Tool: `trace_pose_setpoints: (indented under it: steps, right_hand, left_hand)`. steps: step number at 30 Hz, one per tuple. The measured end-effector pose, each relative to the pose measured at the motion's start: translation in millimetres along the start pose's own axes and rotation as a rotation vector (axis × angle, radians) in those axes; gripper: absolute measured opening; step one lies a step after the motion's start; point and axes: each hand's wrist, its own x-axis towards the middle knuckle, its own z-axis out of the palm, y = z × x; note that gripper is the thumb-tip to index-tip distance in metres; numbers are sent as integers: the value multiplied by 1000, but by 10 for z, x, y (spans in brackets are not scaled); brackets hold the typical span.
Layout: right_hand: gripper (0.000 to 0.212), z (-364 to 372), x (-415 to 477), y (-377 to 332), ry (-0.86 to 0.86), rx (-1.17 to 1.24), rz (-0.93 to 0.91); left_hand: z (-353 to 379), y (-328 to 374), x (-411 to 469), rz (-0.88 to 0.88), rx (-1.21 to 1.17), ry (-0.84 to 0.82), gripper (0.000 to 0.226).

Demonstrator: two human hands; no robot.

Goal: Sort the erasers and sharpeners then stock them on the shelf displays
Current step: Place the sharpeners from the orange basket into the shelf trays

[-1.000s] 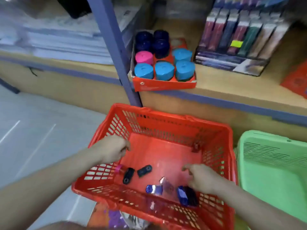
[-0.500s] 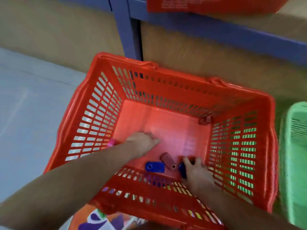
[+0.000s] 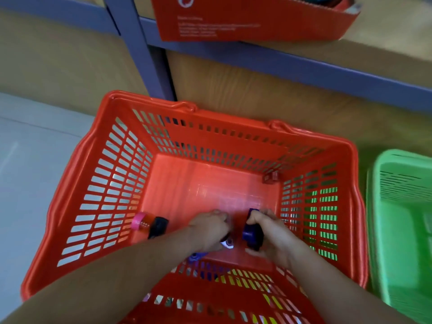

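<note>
Both my hands are down on the floor of the red basket (image 3: pixel 88 206). My right hand (image 3: pixel 268 232) grips dark blue and black sharpeners (image 3: pixel 251 232), fingers curled round them. My left hand (image 3: pixel 208 230) is curled over small items near the front wall; a white and purple piece (image 3: pixel 228 243) shows under its fingers. A pink sharpener (image 3: pixel 139 221) and a black one (image 3: pixel 159 226) lie by the left wall. A small red item (image 3: pixel 271 177) sits in the far right corner. A purple item (image 3: pixel 197 256) peeks out under my left wrist.
The basket stands on the floor against a wooden shelf unit with a blue edge (image 3: pixel 304 64) and blue upright (image 3: pixel 145 50). A red display box (image 3: pixel 245 22) sits on the shelf above. A green basket (image 3: pixel 402 230) stands at the right.
The view has tipped down from the shelf into the basket. Both hands came together at the basket's front; my right hand has closed round the dark sharpeners, my left covers the blue and reddish ones.
</note>
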Motion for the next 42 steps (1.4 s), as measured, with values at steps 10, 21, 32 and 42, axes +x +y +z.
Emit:
trace_pose_setpoints:
  steps: [10, 21, 32, 42]
  right_hand:
    - [40, 71, -616, -346, -348, 442, -39]
    - [76, -105, -1895, -862, -465, 441, -564]
    - [43, -1006, -3011, -1169, -379, 274, -838]
    - [30, -2153, -3514, -1364, -20, -480, -1144]
  left_hand:
    - [-1287, 64, -750, -199, -1826, 329, 14]
    - [-2454, 763, -1409, -89, -1300, 471, 24]
    - [-3256, 1630, -1680, -43, -512, 759, 35]
    - [-3534, 2574, -1565, 49, -393, 938, 48]
